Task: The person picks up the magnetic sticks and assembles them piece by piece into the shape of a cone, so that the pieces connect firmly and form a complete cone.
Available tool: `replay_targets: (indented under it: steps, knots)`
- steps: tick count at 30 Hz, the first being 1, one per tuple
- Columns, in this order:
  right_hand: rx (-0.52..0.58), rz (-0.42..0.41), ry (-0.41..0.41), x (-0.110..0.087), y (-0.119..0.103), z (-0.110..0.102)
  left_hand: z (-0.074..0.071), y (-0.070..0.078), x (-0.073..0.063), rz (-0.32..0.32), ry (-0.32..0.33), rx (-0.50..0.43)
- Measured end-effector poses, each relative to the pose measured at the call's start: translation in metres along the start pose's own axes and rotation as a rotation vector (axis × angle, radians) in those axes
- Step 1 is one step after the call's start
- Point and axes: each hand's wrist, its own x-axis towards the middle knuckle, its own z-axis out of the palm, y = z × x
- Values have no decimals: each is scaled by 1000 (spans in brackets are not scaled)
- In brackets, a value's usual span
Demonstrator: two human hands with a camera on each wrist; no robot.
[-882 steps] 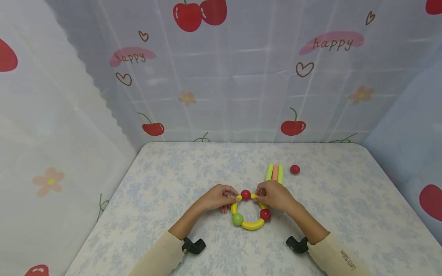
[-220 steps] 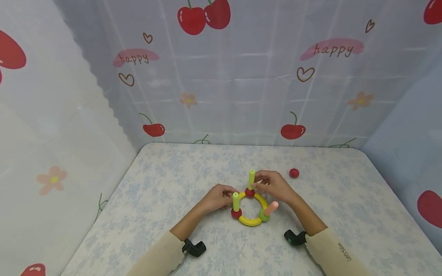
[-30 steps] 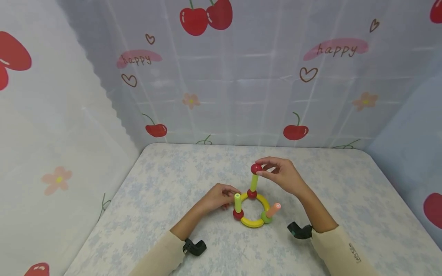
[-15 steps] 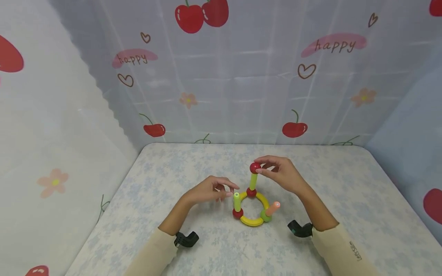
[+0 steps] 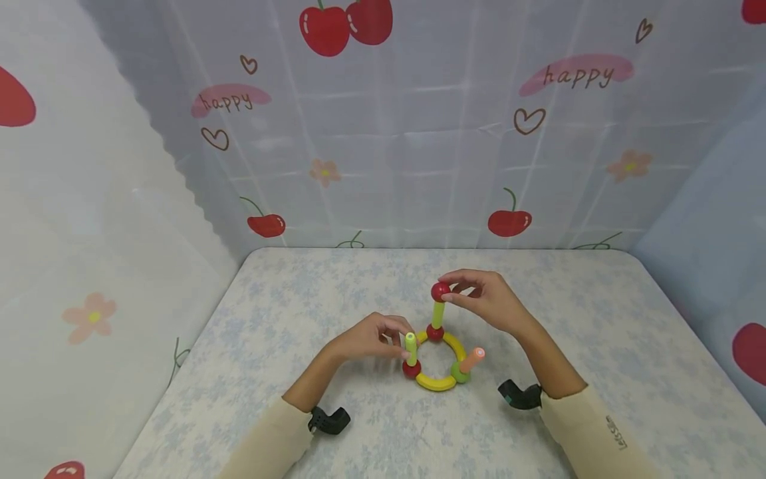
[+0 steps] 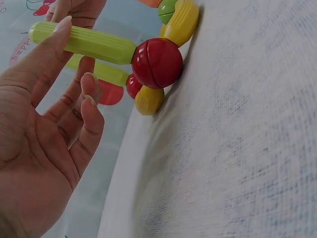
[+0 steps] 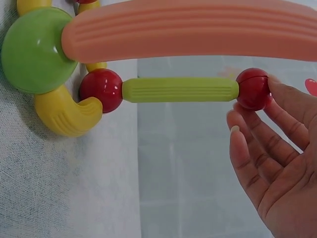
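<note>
A ring of curved yellow rods (image 5: 436, 384) lies on the table, joined by two red balls and a green ball (image 5: 460, 372). My left hand (image 5: 374, 338) pinches the upright lime rod (image 6: 94, 44) on the left red ball (image 6: 157, 63) between thumb and forefinger, its other fingers loosely bent. With thumb and fingers, my right hand (image 5: 492, 301) holds a red ball (image 7: 253, 89) on top of the back lime rod (image 7: 181, 89), which stands on the ring's back red ball (image 7: 101, 90). From the green ball a salmon-coloured rod (image 5: 473, 360) leans outward to the right.
The pieces stand on a table (image 5: 299, 286) with a blue-and-white patterned cover. A printed curtain (image 5: 395, 133) hangs behind it and at both sides. Each wrist wears a black camera, such as the left wrist camera (image 5: 330, 420).
Over the last second my left hand lifts off the ring's left side and takes the left lime rod. My right hand stays on the top red ball. Earlier, that ball lay on the table.
</note>
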Motion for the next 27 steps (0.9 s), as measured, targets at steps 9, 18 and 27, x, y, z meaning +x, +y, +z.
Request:
replay_targets:
  steps: [9,18,27]
  knots:
    - [47,-11,-85,0,-3,-2,6,-2,4,40,72,22]
    - [67,-23,-135,-2,-5,-1,12,-1,7,20,139,98]
    - [85,-59,-186,-4,-5,2,17,3,8,11,157,125]
